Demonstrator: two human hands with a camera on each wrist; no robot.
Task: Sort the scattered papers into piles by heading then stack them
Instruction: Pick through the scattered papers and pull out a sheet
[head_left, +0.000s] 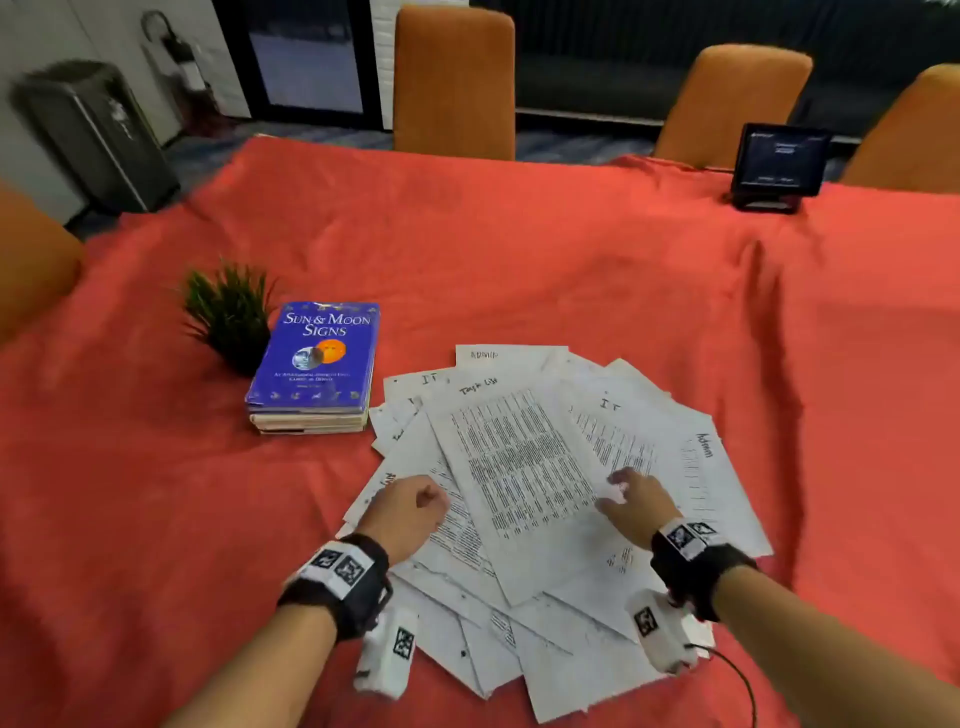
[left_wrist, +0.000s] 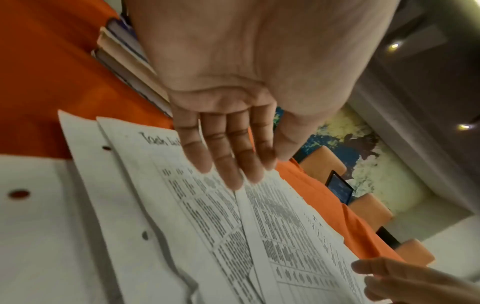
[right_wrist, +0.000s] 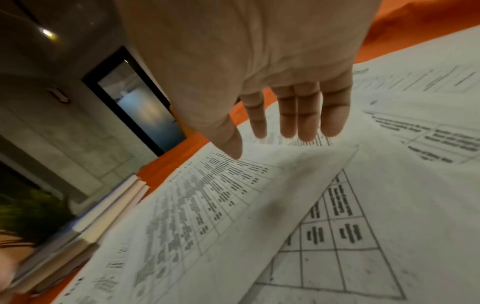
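Observation:
A loose fan of white papers (head_left: 545, 613) lies on the red tablecloth (head_left: 519, 260). On top is a printed sheet headed "Task List" (head_left: 519, 467); around it are sheets headed "IT" (head_left: 618, 426) and "Admin" (head_left: 706, 467). My left hand (head_left: 431, 499) is over the pile's left side, fingers straight, tips touching the papers (left_wrist: 207, 216) in the left wrist view. My right hand (head_left: 615, 488) rests at the top sheet's right edge with straight fingers (right_wrist: 306, 115) on the paper (right_wrist: 207, 195). Neither hand grips a sheet.
A stack of books topped by a blue one (head_left: 317, 358) sits just left of the papers, with a small green plant (head_left: 228, 312) behind it. A dark screen (head_left: 779, 166) stands at the far right edge. Orange chairs (head_left: 454, 78) ring the table.

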